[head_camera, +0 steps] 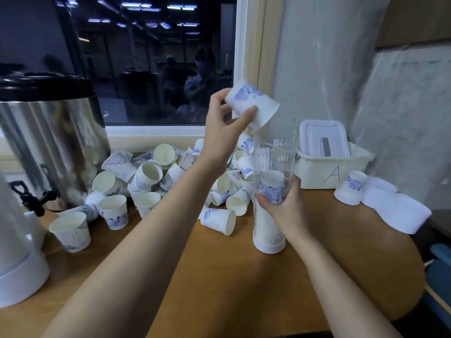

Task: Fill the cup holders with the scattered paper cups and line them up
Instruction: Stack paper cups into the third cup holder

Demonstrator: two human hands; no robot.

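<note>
While the clear cup holder is gripped at mid-height by the right hand, an upturned paper cup is pinched by the left hand just above its open top. A stack is seen inside, yet the task is judged far from done: many scattered cups are left on the bench, far left.

The paper cup in my left grip is white with a blue-violet flower print. The scattered cups match it, cream inside. The cup holder in my right grip is clear and ribbed, with a white base. The desk is orange-brown. The urn is silver with a black lid.
</note>
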